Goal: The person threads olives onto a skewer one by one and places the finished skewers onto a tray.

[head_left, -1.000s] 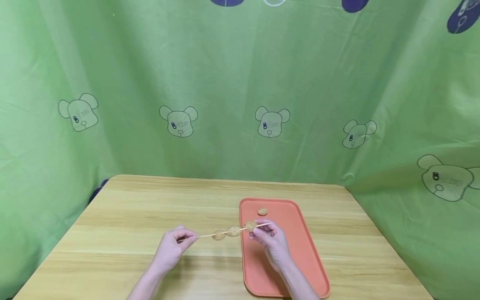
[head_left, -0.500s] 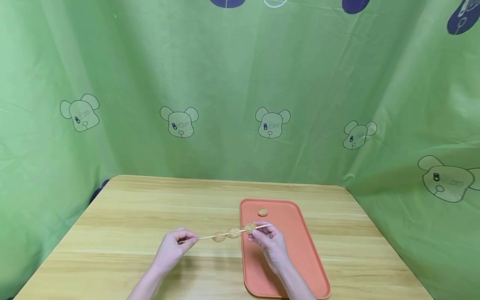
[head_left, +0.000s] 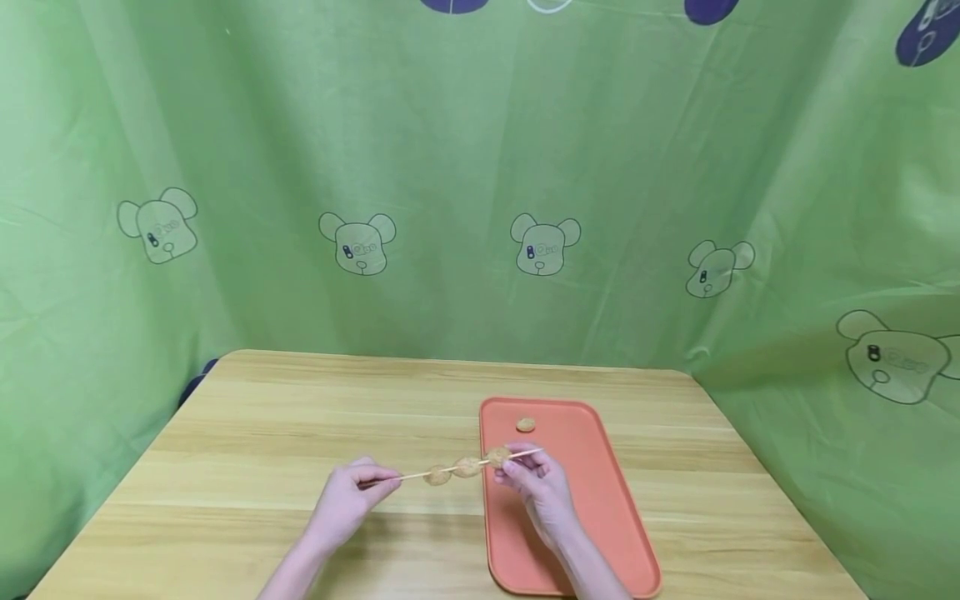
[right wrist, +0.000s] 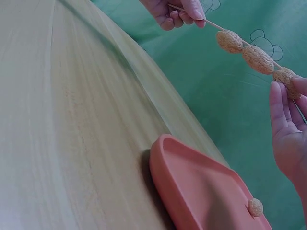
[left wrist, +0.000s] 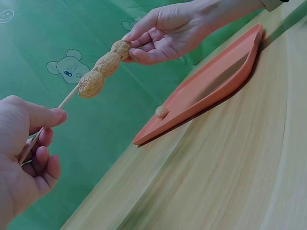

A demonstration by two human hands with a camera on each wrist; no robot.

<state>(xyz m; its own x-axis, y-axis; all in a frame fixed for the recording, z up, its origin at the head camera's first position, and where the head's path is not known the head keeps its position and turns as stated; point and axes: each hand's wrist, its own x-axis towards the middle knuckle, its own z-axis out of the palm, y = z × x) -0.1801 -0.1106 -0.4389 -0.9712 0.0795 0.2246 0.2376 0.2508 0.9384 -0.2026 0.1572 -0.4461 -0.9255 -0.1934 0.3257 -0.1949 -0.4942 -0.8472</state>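
My left hand (head_left: 342,503) pinches the left end of a thin wooden skewer (head_left: 414,476) between thumb and fingers. Threaded on the skewer are three wrinkled, tan-brown oval balls, lying close together: the leftmost ball (right wrist: 229,41), the middle ball (right wrist: 258,59) and the rightmost ball (right wrist: 286,80). My right hand (head_left: 549,497) grips the rightmost ball with thumb and fingertips, and the skewer's tip sticks out past it. Both hands hold the skewer raised above the table, tilted slightly up to the right. A loose ball (head_left: 526,425) of the same kind lies on the orange-pink tray (head_left: 600,533).
The long tray rests on the right half of a wooden table (head_left: 225,467), under my right hand and forearm. A green curtain (head_left: 450,167) with bear-head prints hangs behind the table and along both sides.
My left hand has shifted slightly to the right and down along with its end of the skewer. The right hand and the balls have barely moved.
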